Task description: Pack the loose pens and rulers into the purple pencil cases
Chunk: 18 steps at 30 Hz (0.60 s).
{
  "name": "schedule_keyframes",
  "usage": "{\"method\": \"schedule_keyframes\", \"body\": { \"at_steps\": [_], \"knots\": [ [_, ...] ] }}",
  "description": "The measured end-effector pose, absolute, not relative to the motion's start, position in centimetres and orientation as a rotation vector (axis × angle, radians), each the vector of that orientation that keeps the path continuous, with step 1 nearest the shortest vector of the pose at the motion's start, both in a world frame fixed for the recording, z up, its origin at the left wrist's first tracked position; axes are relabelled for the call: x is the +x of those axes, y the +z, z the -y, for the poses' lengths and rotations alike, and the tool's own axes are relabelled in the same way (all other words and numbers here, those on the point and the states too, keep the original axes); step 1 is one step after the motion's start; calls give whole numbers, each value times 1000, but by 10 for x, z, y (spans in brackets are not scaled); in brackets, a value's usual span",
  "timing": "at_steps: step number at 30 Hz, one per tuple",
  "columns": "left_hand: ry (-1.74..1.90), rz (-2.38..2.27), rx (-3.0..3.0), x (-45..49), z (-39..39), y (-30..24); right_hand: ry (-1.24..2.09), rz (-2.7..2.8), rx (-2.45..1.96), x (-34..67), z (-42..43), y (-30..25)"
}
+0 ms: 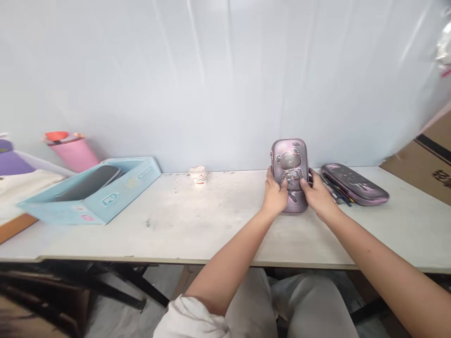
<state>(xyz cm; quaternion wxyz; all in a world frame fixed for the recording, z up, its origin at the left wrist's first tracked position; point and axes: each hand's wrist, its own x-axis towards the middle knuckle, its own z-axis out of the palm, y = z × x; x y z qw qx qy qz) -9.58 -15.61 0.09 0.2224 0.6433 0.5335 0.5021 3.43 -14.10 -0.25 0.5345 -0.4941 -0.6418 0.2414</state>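
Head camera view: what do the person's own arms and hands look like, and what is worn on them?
The left hand and right hand are bare, without gloves, rings or watch. A crumpled white fabric sleeve is rolled up the left arm; no sleeve shows on the right arm.

table point(158, 225): long white top, scuffed, grey-marked, with a pale wooden front edge. left end: light blue cardboard box point(88, 209) set at an angle. mid, toward back edge: small white printed cup point(198, 175). right: dark purple zip case point(354, 184) lying flat, loose pens point(336, 193) touching its near side.
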Motion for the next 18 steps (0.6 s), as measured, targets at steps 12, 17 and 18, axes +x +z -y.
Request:
{"method": "schedule_keyframes", "body": {
  "at_steps": [12, 17, 18],
  "knots": [
    [1359, -2218, 1613, -360, 250, 14, 1187, 1889, -829, -220, 183, -1],
    [1013, -2491, 1379, -429, 267, 5, 1238, 2085, -859, -289, 189, -14],
    [947, -2501, 1392, -438, 265, 3, 1240, 2117, -875, -297, 187, -16]
  ]
}}
